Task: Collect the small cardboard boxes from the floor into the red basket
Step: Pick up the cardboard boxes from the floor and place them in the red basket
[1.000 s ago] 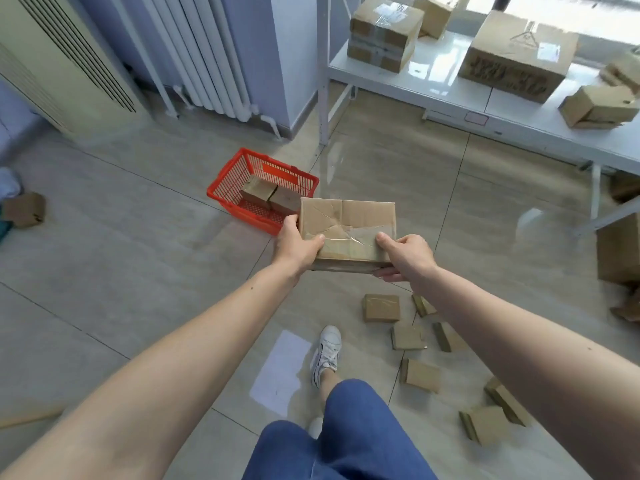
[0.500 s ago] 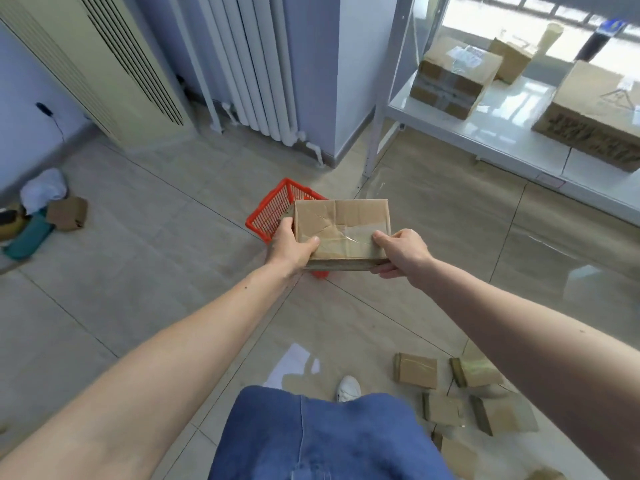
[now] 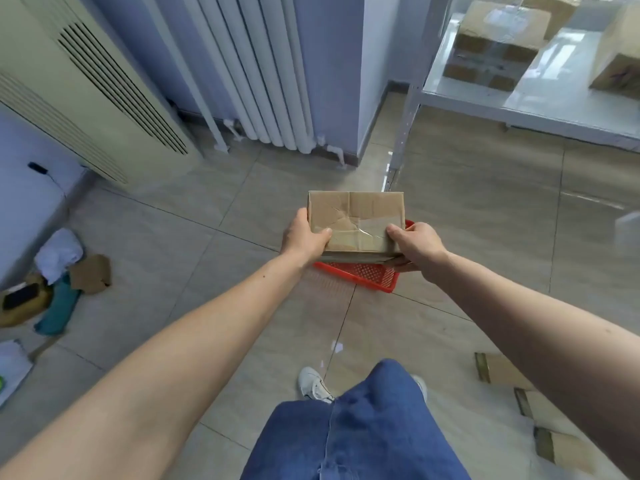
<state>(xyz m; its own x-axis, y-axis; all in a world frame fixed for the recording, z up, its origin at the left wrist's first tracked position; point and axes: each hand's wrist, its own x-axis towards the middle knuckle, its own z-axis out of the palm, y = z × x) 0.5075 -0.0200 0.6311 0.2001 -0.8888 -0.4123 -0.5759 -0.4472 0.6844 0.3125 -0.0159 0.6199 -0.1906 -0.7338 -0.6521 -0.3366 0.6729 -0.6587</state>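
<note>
Box [image 3: 356,221] now directly over red basket [image 3: 360,274], hiding most of it; left hand [image 3: 304,237] and right hand [image 3: 417,245] pinch its ends; drop looks next.

White radiator [image 3: 263,81] at back wall, beige AC unit [image 3: 79,98] left (vented), big boxes [image 3: 498,46] on white shelf [image 3: 519,102] right.

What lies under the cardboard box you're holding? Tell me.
Under the cardboard box, gripped by the left hand and right hand, sits the red basket. Only its near wall shows; its inside is covered.
</note>
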